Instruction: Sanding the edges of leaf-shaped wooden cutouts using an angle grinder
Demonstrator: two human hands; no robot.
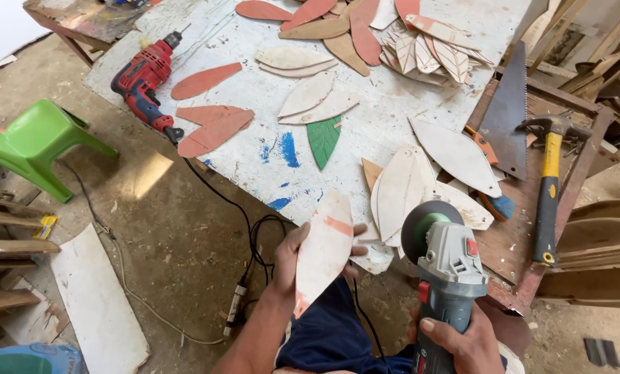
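A green plastic stool (36, 142) stands on open dirt floor left of the table (268, 159), where a red drill (144, 79) lies at the left edge. Past the near edge, the left hand (292, 260) clasps a smooth, leaf-shaped wooden cutout (324, 253); the right hand (462, 343) wraps closed around a grey grinder (445, 266).

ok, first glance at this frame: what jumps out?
The two hands low in the middle: the left hand holds a white leaf-shaped cutout and the right hand grips a grey angle grinder beside it. Next, the red drill at the board's upper left edge, and the lone green leaf among pale and reddish cutouts in the middle.
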